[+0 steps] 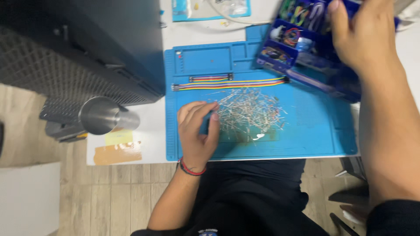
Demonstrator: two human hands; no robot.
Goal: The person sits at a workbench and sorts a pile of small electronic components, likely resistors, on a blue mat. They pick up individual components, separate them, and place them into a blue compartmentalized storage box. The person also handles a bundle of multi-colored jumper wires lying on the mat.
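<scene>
My left hand rests on the blue work mat, fingers curled, thumb and forefinger pinched at the left edge of a loose pile of small wire-legged components. Whether it grips one is too small to tell. My right hand reaches to the far right and lies on a blue compartment box filled with coloured parts, fingers spread over it. A flat rainbow ribbon of jumper wires lies across the mat behind the pile.
A dark mesh-sided case stands at the left with a shiny metal cylinder in front. Tan tape and a yellow note sit on the white table. A clear bag and white cable lie at the back.
</scene>
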